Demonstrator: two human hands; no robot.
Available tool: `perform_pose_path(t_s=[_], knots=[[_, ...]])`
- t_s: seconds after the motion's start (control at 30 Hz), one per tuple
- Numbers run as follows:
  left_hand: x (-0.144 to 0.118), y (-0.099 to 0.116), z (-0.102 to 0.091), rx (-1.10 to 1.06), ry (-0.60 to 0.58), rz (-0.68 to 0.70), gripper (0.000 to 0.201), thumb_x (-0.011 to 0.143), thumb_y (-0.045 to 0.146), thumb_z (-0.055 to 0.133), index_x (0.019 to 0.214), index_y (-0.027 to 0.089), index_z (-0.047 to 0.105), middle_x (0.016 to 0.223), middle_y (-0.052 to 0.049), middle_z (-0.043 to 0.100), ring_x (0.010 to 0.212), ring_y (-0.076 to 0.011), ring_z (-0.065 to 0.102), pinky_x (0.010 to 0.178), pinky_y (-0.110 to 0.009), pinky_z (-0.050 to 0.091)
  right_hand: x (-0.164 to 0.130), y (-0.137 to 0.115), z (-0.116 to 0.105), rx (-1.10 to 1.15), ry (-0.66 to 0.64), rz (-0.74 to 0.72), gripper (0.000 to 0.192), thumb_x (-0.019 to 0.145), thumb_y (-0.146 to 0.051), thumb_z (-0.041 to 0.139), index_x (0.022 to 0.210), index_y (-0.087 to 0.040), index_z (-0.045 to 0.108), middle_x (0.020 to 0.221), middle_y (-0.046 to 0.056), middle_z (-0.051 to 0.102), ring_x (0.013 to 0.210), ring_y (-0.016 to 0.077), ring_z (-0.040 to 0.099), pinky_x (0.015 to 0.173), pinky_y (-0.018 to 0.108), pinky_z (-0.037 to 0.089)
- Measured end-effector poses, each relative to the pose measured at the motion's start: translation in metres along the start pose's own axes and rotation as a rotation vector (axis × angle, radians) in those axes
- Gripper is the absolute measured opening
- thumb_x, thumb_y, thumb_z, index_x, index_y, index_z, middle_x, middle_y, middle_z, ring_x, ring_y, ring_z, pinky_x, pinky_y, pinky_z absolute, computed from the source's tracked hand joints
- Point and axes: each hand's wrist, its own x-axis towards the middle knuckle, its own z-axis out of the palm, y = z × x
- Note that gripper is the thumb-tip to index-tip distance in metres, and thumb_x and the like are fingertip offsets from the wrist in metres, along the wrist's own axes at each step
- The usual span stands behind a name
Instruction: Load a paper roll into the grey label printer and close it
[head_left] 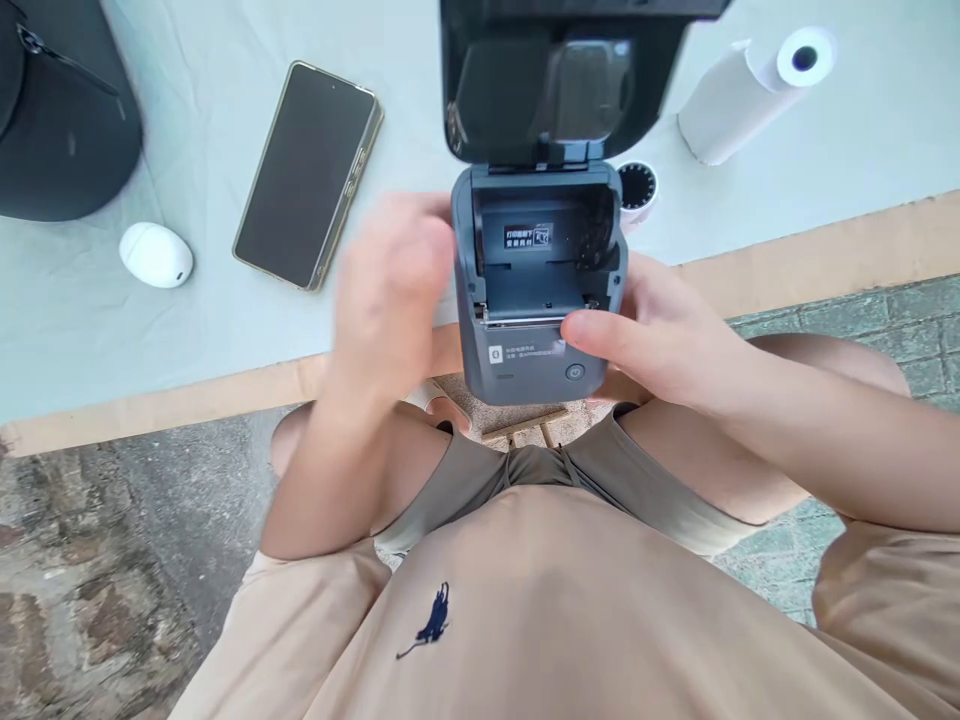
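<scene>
A dark grey portable label printer [536,380] is held over the table's near edge, its black lid [555,90] raised and its paper compartment bare of any roll. My right hand [660,325] grips the printer's right side, the thumb lying on the front panel near the power button and the other fingers hidden behind. Against the left side of the printer is my left hand [394,290], smeared by motion, so its grip is unclear. Right of the lid, a white paper roll [806,58] with a dark core lies with a length of paper unrolled beside it.
A phone [304,175] with a dark screen and a white rounded case [156,255] lie left on the pale table cover [202,350]. A black zipped bag [64,120] stands at the far left. Behind the printer's right edge is a small white cylinder [637,190] with a dark top.
</scene>
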Motion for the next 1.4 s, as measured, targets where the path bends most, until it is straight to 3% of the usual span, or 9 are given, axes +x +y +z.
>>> perform_pose_path(t_s=[0.1, 0.17, 0.27, 0.4, 0.53, 0.77, 1.0, 1.1, 1.4], knots=[[0.024, 0.004, -0.034, 0.66, 0.369, 0.261, 0.035, 0.079, 0.022, 0.065, 0.112, 0.016, 0.074, 0.117, -0.009, 0.063, 0.129, -0.0279, 0.053, 0.12, -0.042, 0.038, 0.0, 0.004, -0.002, 0.06, -0.048, 0.014, 0.051, 0.086, -0.054, 0.071, 0.124, -0.022, 0.062, 0.125, 0.004, 0.072, 0.104, 0.0168, 0.075, 0.082, 0.029, 0.068], [0.039, 0.003, -0.051, 0.95, 0.401, 0.008, 0.072, 0.075, 0.023, 0.073, 0.144, 0.008, 0.054, 0.144, -0.011, 0.052, 0.144, -0.0308, 0.041, 0.129, -0.043, 0.03, 0.0, 0.006, -0.004, 0.085, -0.043, 0.012, 0.048, 0.087, -0.052, 0.071, 0.125, -0.024, 0.062, 0.125, 0.003, 0.073, 0.104, 0.0159, 0.075, 0.083, 0.027, 0.068], [0.051, -0.003, -0.061, 0.97, 0.344, -0.198, 0.085, 0.076, 0.02, 0.069, 0.154, 0.007, 0.04, 0.146, -0.013, 0.054, 0.138, -0.0349, 0.05, 0.125, -0.054, 0.035, 0.001, 0.007, -0.006, 0.072, -0.01, 0.017, 0.049, 0.088, -0.053, 0.07, 0.127, -0.026, 0.063, 0.127, 0.001, 0.072, 0.113, 0.0157, 0.074, 0.092, 0.026, 0.068], [0.052, -0.01, -0.062, 1.013, 0.346, -0.165, 0.073, 0.076, 0.024, 0.068, 0.144, 0.009, 0.049, 0.134, -0.012, 0.064, 0.128, -0.0398, 0.058, 0.115, -0.062, 0.043, 0.001, 0.006, -0.006, 0.109, -0.085, 0.034, 0.052, 0.09, -0.054, 0.066, 0.135, -0.027, 0.059, 0.119, 0.001, 0.074, 0.099, 0.0153, 0.076, 0.084, 0.028, 0.069], [0.039, -0.01, -0.055, 1.006, 0.36, -0.167, 0.066, 0.078, 0.026, 0.071, 0.14, 0.016, 0.051, 0.133, -0.011, 0.065, 0.137, -0.0459, 0.051, 0.124, -0.065, 0.031, 0.001, 0.004, -0.005, 0.141, -0.117, 0.054, 0.06, 0.09, -0.056, 0.067, 0.139, -0.025, 0.055, 0.112, 0.003, 0.075, 0.092, 0.015, 0.076, 0.077, 0.027, 0.069], [0.021, -0.001, -0.042, 0.906, 0.169, -0.229, 0.109, 0.075, 0.052, 0.083, 0.164, 0.017, 0.031, 0.143, -0.023, 0.052, 0.142, -0.0552, 0.044, 0.122, -0.07, 0.027, 0.003, 0.002, -0.005, 0.177, -0.096, 0.067, 0.059, 0.086, -0.056, 0.071, 0.134, -0.024, 0.056, 0.125, 0.004, 0.073, 0.098, 0.0167, 0.077, 0.08, 0.029, 0.071], [0.034, -0.017, -0.102, 0.555, -0.111, -0.28, 0.122, 0.057, 0.041, 0.094, 0.161, 0.025, 0.031, 0.145, -0.018, 0.048, 0.113, -0.0364, 0.054, 0.104, -0.078, 0.039, 0.001, 0.006, -0.008, 0.135, -0.109, 0.046, 0.056, 0.09, -0.054, 0.067, 0.136, -0.024, 0.056, 0.132, 0.007, 0.07, 0.105, 0.0165, 0.076, 0.086, 0.028, 0.07], [0.032, -0.03, -0.119, 0.42, -0.164, -0.172, 0.106, 0.063, 0.046, 0.088, 0.156, 0.026, 0.04, 0.147, -0.017, 0.047, 0.108, -0.0303, 0.05, 0.104, -0.073, 0.041, 0.001, 0.005, -0.008, 0.1, -0.068, 0.021, 0.054, 0.089, -0.053, 0.07, 0.133, -0.022, 0.06, 0.136, 0.006, 0.068, 0.114, 0.0159, 0.074, 0.094, 0.025, 0.068], [0.044, -0.032, -0.126, 0.814, -0.366, -0.189, 0.133, 0.042, 0.054, 0.092, 0.156, 0.024, 0.03, 0.151, -0.016, 0.039, 0.116, -0.0389, 0.057, 0.086, -0.061, 0.057, 0.0, 0.008, -0.008, 0.073, -0.056, 0.0, 0.065, 0.087, -0.058, 0.069, 0.141, -0.025, 0.056, 0.135, 0.004, 0.068, 0.114, 0.018, 0.075, 0.089, 0.029, 0.07]])
